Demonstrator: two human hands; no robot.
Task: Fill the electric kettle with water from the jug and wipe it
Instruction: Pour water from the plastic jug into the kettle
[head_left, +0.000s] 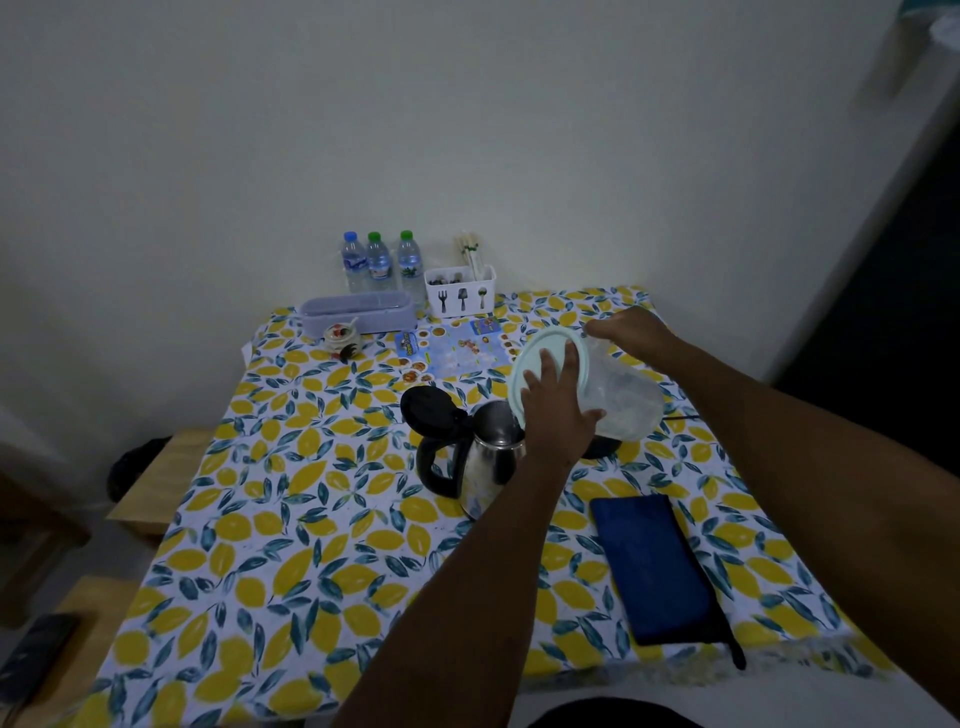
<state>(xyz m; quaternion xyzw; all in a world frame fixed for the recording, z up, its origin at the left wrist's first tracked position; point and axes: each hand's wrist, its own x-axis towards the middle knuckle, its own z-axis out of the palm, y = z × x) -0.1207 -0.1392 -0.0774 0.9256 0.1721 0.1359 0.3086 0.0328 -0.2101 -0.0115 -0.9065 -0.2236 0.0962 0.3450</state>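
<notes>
A: State the position of the kettle (485, 457).

B: The steel kettle stands upright near the middle of the table (260, 519), which is covered by a lemon-print cloth. Its black lid (430, 408) is hinged open toward the far left. The black handle faces the left edge.

A: And the jug (602, 389)?

B: The clear plastic jug is held in the air, tilted on its side, directly above and to the right of the kettle opening. Its pale round lid (548, 364) faces the kettle. No water stream can be made out.

A: Report the hands.

B: The left hand (558, 410) is spread flat, with the fingers pressed against the jug lid and the thumb under the jug wall. The right hand (628, 332) grips the far end of the jug from above; the exact finger placement cannot be told.

A: List the remaining items.

B: A folded blue cloth (654, 566) lies near the right front corner. Three water bottles (382, 262), a white cutlery holder (460, 291) and a grey-lilac box (358, 312) stand along the far edge against the wall. A printed leaflet (452, 348) lies just in front of the cutlery holder.
</notes>
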